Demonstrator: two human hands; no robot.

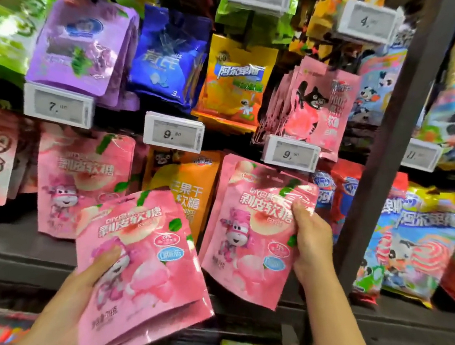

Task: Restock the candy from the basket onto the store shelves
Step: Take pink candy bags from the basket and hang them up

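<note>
My left hand [81, 283] grips a small stack of pink peach gummy bags [146, 271] from below, thumb across the front, tilted in front of the lower shelf. My right hand [310, 241] holds another pink gummy bag [250, 233] by its right edge, up against the hanging row under the 9.90 price tag [291, 154]. More of the same pink bags [80, 182] hang to the left. The basket is out of view.
Pegs carry purple [81, 46], blue [169, 54], orange [235, 80] and pink bear bags [316, 106] above. An orange mango bag [186, 193] hangs between the pink rows. A dark shelf upright [388, 153] stands just right of my right hand, with colourful lollipop bags [419, 244] beyond.
</note>
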